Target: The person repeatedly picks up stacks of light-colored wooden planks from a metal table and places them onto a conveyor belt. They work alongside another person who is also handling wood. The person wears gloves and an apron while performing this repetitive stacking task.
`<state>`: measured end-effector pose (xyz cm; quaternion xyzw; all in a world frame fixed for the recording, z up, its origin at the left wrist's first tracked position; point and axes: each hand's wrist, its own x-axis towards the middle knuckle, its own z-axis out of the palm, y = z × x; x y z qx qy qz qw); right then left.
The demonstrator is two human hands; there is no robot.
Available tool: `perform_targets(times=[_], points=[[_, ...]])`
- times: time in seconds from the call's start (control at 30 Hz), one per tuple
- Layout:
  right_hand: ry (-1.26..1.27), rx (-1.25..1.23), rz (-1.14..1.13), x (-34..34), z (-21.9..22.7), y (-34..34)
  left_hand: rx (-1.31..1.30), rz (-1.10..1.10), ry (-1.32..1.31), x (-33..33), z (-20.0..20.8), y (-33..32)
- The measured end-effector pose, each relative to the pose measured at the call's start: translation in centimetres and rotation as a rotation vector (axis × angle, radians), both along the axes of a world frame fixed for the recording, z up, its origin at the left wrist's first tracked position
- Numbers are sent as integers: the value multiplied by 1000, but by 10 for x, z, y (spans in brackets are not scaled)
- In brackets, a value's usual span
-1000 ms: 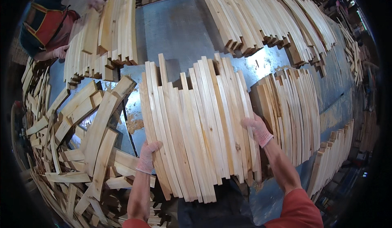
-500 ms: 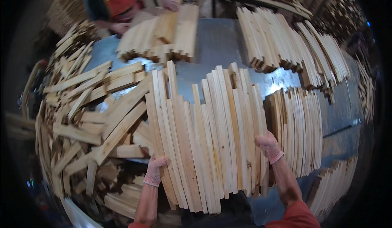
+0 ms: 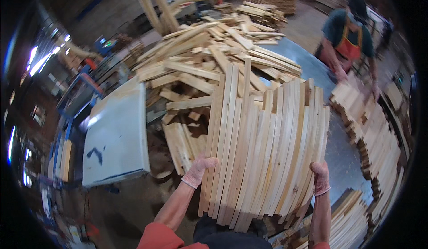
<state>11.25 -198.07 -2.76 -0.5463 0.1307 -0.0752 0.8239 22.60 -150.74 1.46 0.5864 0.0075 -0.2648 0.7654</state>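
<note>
A wide row of pale wooden strips [image 3: 258, 155], standing side by side with uneven ends, is squeezed between my two gloved hands in front of my body. My left hand [image 3: 199, 171] is closed on the row's left edge, its thumb over the front. On the opposite edge my right hand [image 3: 320, 177] presses in, thumb toward the front. Most fingers of both hands are hidden behind the strips. Beyond the row lies a jumbled heap of loose wood pieces [image 3: 191, 77], partly covered by the strips' upper ends.
A white-topped machine table [image 3: 118, 133] stands at the left. On the right, a blue-grey metal table [image 3: 341, 160] bears long rows of wooden strips [image 3: 379, 146]. A co-worker [image 3: 350, 39] in an orange apron handles strips at the far right. Beige hoses [image 3: 154, 4] rise behind the heap.
My view has swung left, bringing the white-topped table into sight. The strips have come along between my hands, away from the stacks on the metal table.
</note>
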Motion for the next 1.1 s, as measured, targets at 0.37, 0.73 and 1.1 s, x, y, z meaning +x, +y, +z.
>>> perform_targets(times=[0.37, 0.73, 1.1], points=[[40, 50, 618, 63, 51, 272, -128, 490, -16, -172, 1, 273], [281, 15, 798, 51, 59, 641, -102, 828, 88, -298, 31, 586], [354, -61, 779, 74, 51, 835, 100, 882, 148, -290, 18, 767]])
